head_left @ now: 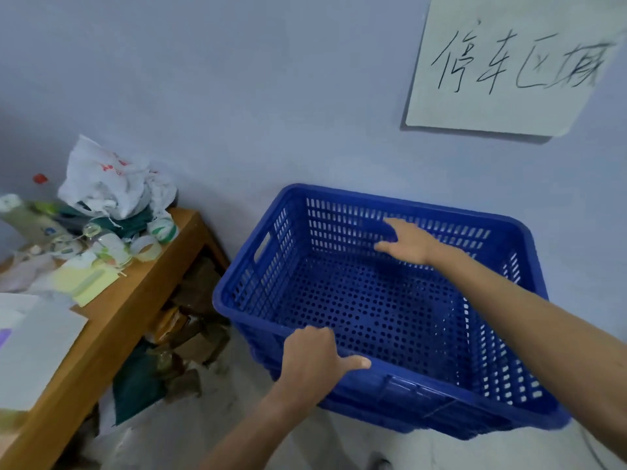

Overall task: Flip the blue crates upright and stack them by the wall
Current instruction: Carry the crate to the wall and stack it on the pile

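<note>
The left hand (315, 357) curls over the near rim of the upright blue crate (237, 286), thumb along the edge. The right hand (407, 245) presses flat-fingered on the far inner side. The crate sits just ahead, its long axis along the wall (237, 96), beside the wooden counter (152, 283). It is rigid perforated plastic with slotted sides and rounded corners.
</note>
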{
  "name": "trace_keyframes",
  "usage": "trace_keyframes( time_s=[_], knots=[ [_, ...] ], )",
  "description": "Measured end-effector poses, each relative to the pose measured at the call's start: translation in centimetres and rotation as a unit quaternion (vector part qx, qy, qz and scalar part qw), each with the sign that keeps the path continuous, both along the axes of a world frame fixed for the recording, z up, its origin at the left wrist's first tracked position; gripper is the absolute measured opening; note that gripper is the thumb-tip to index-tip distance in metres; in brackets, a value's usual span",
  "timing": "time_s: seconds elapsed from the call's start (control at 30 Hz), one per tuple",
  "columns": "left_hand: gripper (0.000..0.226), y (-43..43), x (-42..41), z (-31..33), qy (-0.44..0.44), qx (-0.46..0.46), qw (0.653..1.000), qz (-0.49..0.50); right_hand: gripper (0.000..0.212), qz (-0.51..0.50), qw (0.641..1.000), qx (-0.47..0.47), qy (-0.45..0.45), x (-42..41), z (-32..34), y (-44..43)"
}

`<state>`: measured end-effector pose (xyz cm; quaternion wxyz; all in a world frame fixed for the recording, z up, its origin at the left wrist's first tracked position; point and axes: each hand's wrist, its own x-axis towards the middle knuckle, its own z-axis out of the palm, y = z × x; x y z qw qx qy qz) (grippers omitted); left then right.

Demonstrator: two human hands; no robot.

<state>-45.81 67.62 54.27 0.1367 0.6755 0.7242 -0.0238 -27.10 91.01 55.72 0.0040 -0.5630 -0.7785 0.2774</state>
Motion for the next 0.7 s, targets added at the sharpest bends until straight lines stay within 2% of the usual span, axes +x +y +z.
trace_keyframes(
  time_s=[0.1,0.13,0.2,0.23,0.3,0.37,0.53,0.6,0.7],
  knots=[
    [0.079,1.1,-1.7,-1.2,0.020,0.105,0.987,-0.120,0.087,0.026,0.998,-0.061,-0.020,-0.2,0.0,-6.4],
    [0.083,1.6,-2.7,-1.6,0.007,0.098,0.982,-0.159,0.087,0.028,0.995,-0.087,-0.027,-0.5,-0.1,-8.7],
    [0.095,2.3,-4.9,-2.4,-0.038,0.019,0.977,-0.209,0.091,0.029,0.991,-0.122,-0.048,-1.2,-0.7,-13.3],
    [0.093,2.6,-6.0,-2.8,-0.038,-0.016,0.974,-0.225,0.094,0.030,0.989,-0.130,-0.057,-1.5,-1.1,-15.3],
    [0.069,3.2,-8.4,-3.6,0.022,-0.017,0.964,-0.263,0.098,0.011,0.989,-0.132,-0.067,-2.0,-1.8,-19.0],
    [0.049,4.1,-10.6,-3.8,0.068,-0.024,0.956,-0.284,0.087,-0.007,0.991,-0.100,-0.090,-1.8,-2.6,-22.0],
    [0.023,5.4,-12.4,-3.2,0.108,-0.050,0.946,-0.302,0.032,-0.029,0.973,0.076,-0.215,1.4,-4.0,-25.7],
    [0.029,5.2,-12.1,-3.3,0.123,-0.047,0.944,-0.301,0.030,-0.040,0.961,0.102,-0.253,2.7,-4.5,-26.4],
    [0.038,5.1,-11.8,-3.3,0.130,-0.040,0.943,-0.304,0.043,-0.022,0.949,0.120,-0.291,3.4,-4.6,-26.7]
  ],
)
